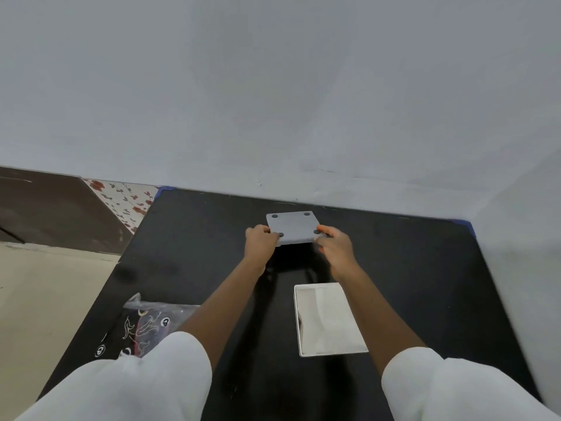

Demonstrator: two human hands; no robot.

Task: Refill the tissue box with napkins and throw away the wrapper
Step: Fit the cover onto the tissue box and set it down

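Note:
A flat grey base panel (294,226) with dark round feet at its corners is held above the far part of the black table (409,284). My left hand (260,242) grips its left edge and my right hand (334,250) grips its right edge. Nearer to me stands the white tissue box shell (329,319), open side up, with a pale interior. At the near left lies a clear plastic wrapper (145,325) with black, white and red print, partly hidden behind my left sleeve.
A grey wall (273,101) rises right behind the table and along its right side. To the left the table edge drops to a beige floor (45,299), with a brown board and floral-patterned material beyond.

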